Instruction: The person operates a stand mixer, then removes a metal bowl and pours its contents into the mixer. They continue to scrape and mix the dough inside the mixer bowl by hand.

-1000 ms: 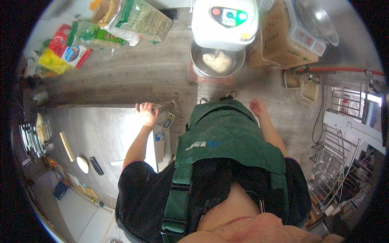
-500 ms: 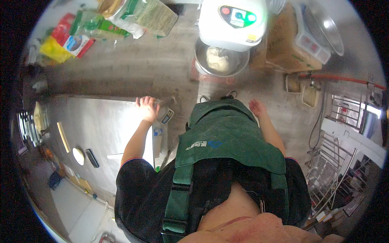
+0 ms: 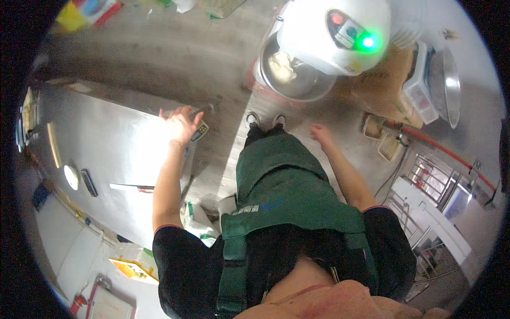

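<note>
My left hand [image 3: 182,125] is at the far right corner of a metal worktable [image 3: 106,127], its fingers spread and nothing seen in them. Close beside it is a small device with a keypad [image 3: 199,132], partly covered by the hand. My right hand [image 3: 320,134] hangs empty by my side, fingers loosely bent and not pressed together. In front of me, a white mixer [image 3: 332,32] with a lit green light stands over a steel bowl [image 3: 319,87]. A pale lump of dough [image 3: 281,67] lies in that bowl.
A knife [image 3: 130,187], a dark oblong object [image 3: 89,182], a white round piece [image 3: 70,177] and a wooden stick [image 3: 53,145] lie on the worktable. Right of the mixer are a cardboard box [image 3: 380,87] and a plastic tub [image 3: 422,90]. Metal racks [image 3: 419,223] stand at right.
My view has turned and the mixer now appears further right. My left hand stays at the table corner. The right hand still hangs by my side, and my shoes have come into view.
</note>
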### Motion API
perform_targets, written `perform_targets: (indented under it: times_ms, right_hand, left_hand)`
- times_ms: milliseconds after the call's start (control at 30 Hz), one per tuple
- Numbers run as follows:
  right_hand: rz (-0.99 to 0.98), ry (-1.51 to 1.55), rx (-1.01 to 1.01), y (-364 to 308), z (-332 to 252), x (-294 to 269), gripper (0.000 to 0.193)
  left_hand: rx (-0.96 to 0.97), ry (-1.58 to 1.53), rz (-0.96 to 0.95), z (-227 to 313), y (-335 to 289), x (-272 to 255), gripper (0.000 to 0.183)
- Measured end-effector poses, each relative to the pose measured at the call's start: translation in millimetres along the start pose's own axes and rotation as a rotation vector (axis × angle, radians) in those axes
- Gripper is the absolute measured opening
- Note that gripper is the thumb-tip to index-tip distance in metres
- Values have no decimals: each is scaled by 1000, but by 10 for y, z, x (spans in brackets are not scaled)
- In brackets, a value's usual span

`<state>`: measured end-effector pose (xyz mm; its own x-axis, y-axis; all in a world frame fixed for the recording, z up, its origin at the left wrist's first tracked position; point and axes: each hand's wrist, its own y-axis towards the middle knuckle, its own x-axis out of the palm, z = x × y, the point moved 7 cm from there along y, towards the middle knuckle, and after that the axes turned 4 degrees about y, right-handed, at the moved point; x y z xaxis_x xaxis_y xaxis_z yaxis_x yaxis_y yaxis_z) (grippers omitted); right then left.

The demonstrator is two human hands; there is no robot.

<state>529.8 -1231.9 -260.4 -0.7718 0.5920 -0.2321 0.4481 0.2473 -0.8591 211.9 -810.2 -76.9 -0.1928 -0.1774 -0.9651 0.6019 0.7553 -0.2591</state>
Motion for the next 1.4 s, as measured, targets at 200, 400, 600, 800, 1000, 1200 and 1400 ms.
perform_targets:
  times_ms: [200, 400, 600, 800, 1000, 1200, 1400]
  right_hand:
    - [76, -709, -424, 1235, -800, 511, 35]
    - [-246, -1156, 19, 2624, -474, 1148, 43]
    - [-319, -1160, -34, 3133, -141, 1480, 49]
    - [-288, -1169, -43, 3111, -213, 946, 55]
    - [-294, -1185, -39, 3101, -49, 1143, 62]
    - [-288, -1345, 17, 3142, -159, 917, 70]
    - [-87, -1070, -171, 3244, -223, 504, 74]
  left_hand:
    - [55, -123, 173, -56, 200, -117, 39]
    - [66, -127, 16, -39, 263, -108, 35]
    - [127, -113, -121, -76, 300, -33, 44]
    - [143, -138, -184, -168, 231, -40, 52]
    - [212, -162, -200, -190, 227, -37, 53]
    - [177, -140, -174, -168, 206, -57, 56]
    - [145, -121, -159, -178, 216, -54, 58]
